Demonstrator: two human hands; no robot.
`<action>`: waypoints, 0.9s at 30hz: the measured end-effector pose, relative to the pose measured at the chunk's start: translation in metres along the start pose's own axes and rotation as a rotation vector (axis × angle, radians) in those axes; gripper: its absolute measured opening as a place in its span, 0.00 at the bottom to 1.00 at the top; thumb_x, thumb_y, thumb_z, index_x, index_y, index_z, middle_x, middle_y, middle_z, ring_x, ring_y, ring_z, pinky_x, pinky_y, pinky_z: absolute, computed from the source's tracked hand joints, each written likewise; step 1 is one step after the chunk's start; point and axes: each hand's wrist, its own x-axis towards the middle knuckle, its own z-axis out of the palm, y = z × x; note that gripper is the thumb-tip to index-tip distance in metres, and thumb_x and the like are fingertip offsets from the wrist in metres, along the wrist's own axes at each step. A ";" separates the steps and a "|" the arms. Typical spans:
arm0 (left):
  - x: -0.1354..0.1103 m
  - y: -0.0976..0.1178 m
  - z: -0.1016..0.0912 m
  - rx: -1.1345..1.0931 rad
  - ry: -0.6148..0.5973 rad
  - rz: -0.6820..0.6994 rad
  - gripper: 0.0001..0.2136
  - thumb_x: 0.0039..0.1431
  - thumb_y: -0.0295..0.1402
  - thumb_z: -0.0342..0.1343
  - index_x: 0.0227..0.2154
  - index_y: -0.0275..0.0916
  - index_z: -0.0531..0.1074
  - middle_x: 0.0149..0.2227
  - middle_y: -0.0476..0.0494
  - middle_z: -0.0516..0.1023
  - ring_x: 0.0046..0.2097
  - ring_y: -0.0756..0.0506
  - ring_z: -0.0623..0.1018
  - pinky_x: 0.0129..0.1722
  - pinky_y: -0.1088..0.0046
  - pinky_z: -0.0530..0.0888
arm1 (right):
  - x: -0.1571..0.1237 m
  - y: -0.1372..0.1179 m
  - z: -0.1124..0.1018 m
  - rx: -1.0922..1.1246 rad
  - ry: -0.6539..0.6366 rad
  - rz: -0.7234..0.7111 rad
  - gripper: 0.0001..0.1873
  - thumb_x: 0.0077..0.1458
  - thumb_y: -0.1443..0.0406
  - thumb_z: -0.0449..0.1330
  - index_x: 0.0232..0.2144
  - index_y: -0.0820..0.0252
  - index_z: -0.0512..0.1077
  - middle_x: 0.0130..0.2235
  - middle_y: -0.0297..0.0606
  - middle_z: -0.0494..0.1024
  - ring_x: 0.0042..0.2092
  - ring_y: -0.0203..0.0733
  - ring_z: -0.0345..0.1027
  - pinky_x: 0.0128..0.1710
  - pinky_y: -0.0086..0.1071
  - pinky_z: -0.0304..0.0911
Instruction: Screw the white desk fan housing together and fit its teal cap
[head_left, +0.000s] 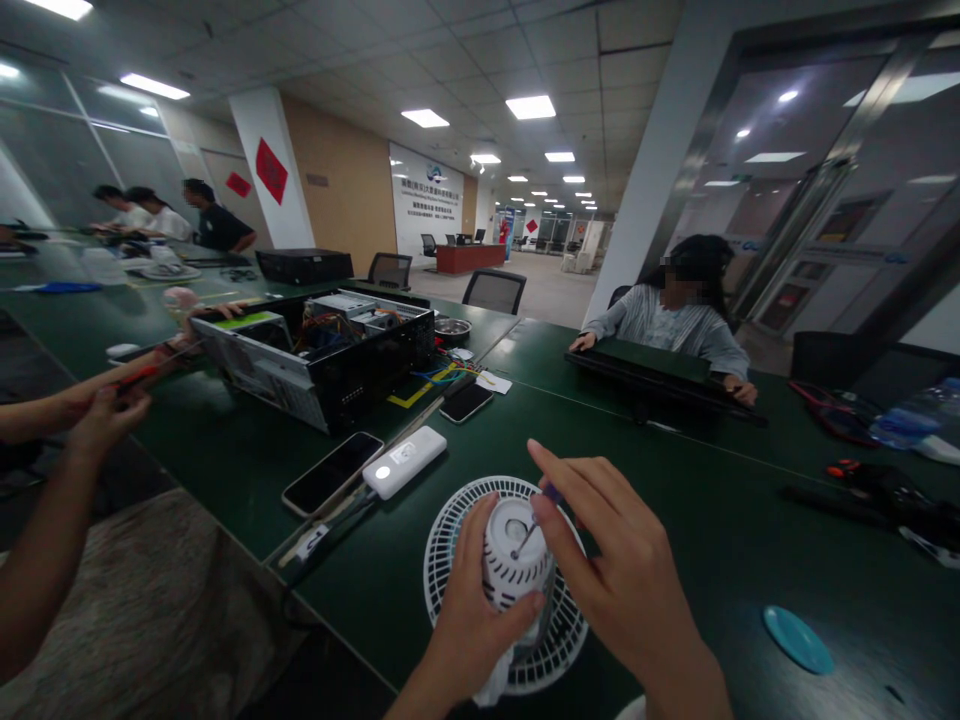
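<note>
A small white electric fan lies face down on the green table, its round grille [441,560] against the top and its motor housing [504,530] pointing up. The fingers and thumb of my left hand [469,620] are wrapped round the housing. Above it, my right hand [619,545] pinches a small screwdriver [553,493] with a purple handle. The thin shaft slants down to the housing's end face, with its tip near a small hole. My right fingers partly cover the handle. Beyond the grille to the right lies a turquoise disc [799,640].
Left of the fan are a white power bank [405,462] with a cable and two phones, one black phone [334,473] nearer. An opened computer case [322,350] stands farther left, beside another person's hands [112,410]. Across the table, a person holds a black panel [660,385].
</note>
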 end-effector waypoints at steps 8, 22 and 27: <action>0.000 -0.002 -0.002 0.007 -0.018 0.004 0.37 0.48 0.34 0.61 0.59 0.44 0.49 0.64 0.40 0.51 0.64 0.36 0.52 0.62 0.51 0.49 | -0.001 0.002 0.002 -0.035 0.008 -0.054 0.12 0.57 0.69 0.54 0.45 0.63 0.69 0.33 0.39 0.75 0.34 0.39 0.67 0.33 0.33 0.66; 0.000 0.002 -0.004 0.016 -0.049 -0.025 0.38 0.48 0.32 0.60 0.60 0.43 0.47 0.64 0.39 0.49 0.65 0.36 0.49 0.63 0.51 0.47 | 0.001 0.001 0.002 -0.027 0.056 -0.053 0.10 0.56 0.69 0.54 0.40 0.62 0.71 0.32 0.40 0.75 0.34 0.40 0.68 0.32 0.34 0.67; -0.001 0.001 -0.004 0.015 -0.045 -0.005 0.37 0.48 0.33 0.60 0.60 0.44 0.49 0.64 0.40 0.49 0.65 0.36 0.50 0.63 0.52 0.48 | 0.000 0.002 0.000 0.003 0.016 -0.030 0.17 0.57 0.71 0.51 0.49 0.60 0.67 0.38 0.41 0.75 0.39 0.40 0.68 0.36 0.35 0.68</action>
